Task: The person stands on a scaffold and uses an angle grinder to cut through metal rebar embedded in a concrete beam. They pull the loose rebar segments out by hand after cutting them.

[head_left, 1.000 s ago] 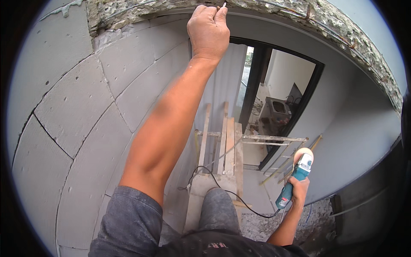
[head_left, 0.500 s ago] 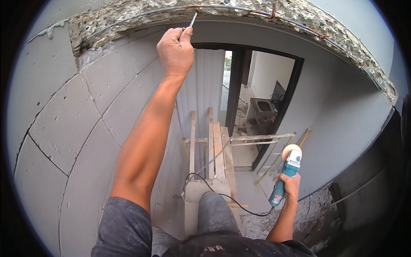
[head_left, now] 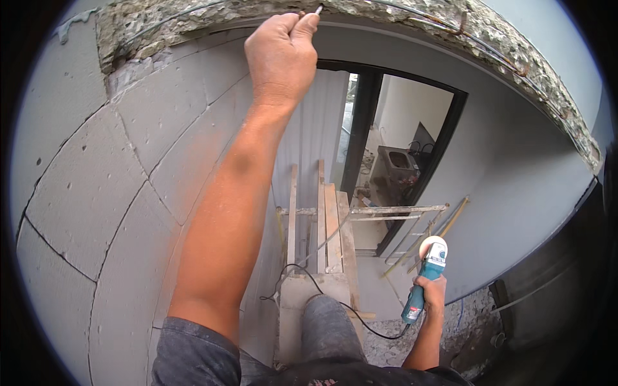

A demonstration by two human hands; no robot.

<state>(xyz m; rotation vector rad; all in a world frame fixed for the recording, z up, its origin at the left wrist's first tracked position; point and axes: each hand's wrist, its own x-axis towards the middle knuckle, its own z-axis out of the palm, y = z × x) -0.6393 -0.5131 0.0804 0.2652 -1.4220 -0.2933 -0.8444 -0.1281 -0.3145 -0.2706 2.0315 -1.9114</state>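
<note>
My left hand [head_left: 283, 55] is raised to the broken concrete edge [head_left: 380, 14] overhead, its fingers closed round a thin grey metal rod [head_left: 318, 9]. Only the rod's tip shows past my thumb. Whether it is fixed in the concrete I cannot tell. Rusty steel bars run along the chipped edge. Low at the right, my right hand [head_left: 432, 293] is wrapped round the body of a teal angle grinder [head_left: 420, 286]. Its pale round disc [head_left: 430, 243] points up and away from me, and a black cord [head_left: 378, 334] trails from its rear end.
A grey block wall [head_left: 122, 193] rises on my left. Below are wooden planks [head_left: 332, 225] and a metal scaffold frame [head_left: 405, 209]. My knee [head_left: 331, 328] is over a pale slab [head_left: 290, 315]. Beyond stands a dark-framed doorway [head_left: 367, 128]. Rubble [head_left: 463, 321] lies at lower right.
My left hand has moved up and right along the concrete edge, so less of the rod shows. In the picture, the grinder sits slightly lower and further left.
</note>
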